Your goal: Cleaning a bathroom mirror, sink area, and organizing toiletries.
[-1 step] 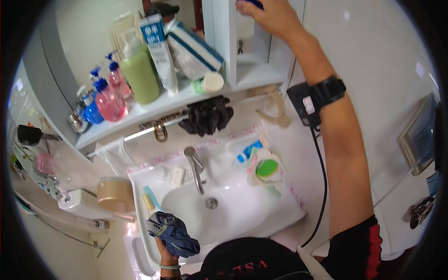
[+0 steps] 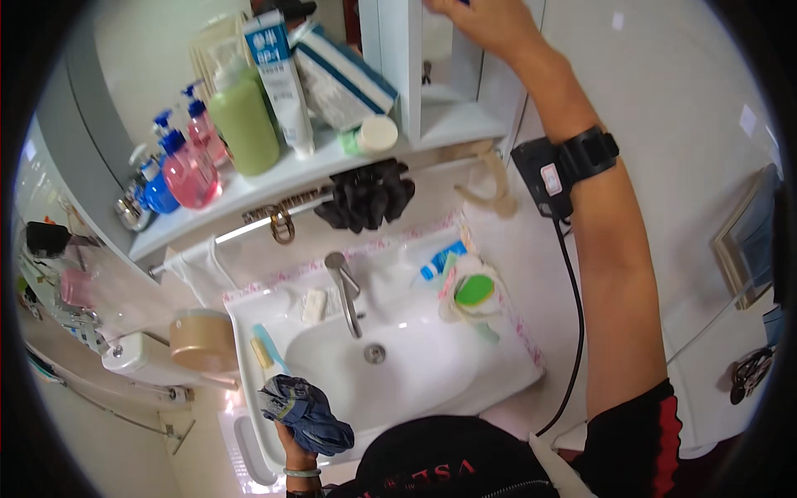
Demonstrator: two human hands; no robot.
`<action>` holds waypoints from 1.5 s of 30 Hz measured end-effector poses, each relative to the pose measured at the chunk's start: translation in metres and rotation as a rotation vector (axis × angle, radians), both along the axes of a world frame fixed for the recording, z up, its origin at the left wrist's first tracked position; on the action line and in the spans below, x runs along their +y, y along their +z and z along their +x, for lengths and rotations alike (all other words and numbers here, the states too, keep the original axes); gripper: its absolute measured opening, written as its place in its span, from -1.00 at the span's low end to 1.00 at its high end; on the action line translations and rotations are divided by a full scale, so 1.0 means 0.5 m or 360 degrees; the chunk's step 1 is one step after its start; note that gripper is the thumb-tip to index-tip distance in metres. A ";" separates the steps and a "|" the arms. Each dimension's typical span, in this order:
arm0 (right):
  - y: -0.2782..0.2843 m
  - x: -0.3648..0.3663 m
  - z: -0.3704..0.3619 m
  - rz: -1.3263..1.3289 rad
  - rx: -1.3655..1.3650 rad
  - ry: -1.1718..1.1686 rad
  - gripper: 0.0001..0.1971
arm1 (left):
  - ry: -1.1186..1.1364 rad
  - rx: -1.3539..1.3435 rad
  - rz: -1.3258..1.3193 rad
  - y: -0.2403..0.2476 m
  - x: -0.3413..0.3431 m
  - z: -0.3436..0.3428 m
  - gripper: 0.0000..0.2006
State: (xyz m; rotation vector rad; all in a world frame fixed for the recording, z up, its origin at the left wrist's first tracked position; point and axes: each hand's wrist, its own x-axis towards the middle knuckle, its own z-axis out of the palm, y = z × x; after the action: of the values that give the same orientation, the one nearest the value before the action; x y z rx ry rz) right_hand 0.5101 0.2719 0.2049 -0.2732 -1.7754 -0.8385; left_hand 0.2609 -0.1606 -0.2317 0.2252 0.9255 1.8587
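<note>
My left hand (image 2: 296,448) is at the near left edge of the white sink (image 2: 398,382), closed around a bunched dark blue cloth (image 2: 309,419) with a greyish patch. Up at the top edge of the view, my right hand (image 2: 496,31) reaches in front of the upper shelf unit. Its fingertips are mostly cut off, and only a sliver of something dark blue shows at them. A black strap (image 2: 588,156) with a black box and cable sits on my right forearm.
The shelf (image 2: 452,124) bears pump bottles (image 2: 242,124), a white tube (image 2: 286,91) and a small jar (image 2: 378,133). Below hang a black bath puff (image 2: 365,195) and a white cloth (image 2: 199,270). Soap (image 2: 314,305), brushes (image 2: 266,349) and a blue tube (image 2: 444,259) surround the faucet (image 2: 344,290).
My right hand sits slightly higher, with more of its fingers cut off by the top edge. The shelf and its bottles have shifted a little up and left. The left hand keeps the cloth.
</note>
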 end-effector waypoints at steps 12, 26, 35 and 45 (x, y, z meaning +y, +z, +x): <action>-0.012 -0.097 -0.015 -0.0469 0.0321 0.0239 -0.74 | 0.0142 0.0393 -0.0507 -0.129 -0.194 -0.123 -0.42; 0.038 -0.041 0.012 -0.0772 -0.0127 -0.0051 -0.45 | -0.0225 0.1023 -0.1273 -0.032 -0.094 -0.066 -0.39; 0.041 -0.052 -0.001 -0.0802 0.0052 0.0013 -0.58 | -0.0291 0.1078 -0.1290 -0.020 -0.070 -0.075 -0.39; -0.049 -0.148 0.114 -0.1074 0.1153 0.1023 -0.53 | -0.0356 0.1105 -0.1301 -0.020 -0.066 -0.068 -0.40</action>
State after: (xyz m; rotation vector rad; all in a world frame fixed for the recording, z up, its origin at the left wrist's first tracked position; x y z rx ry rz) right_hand 0.5673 0.1981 0.1803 -0.3538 -1.2594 0.3232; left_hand 0.2269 -0.1936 -0.2418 0.4486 1.9593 1.0618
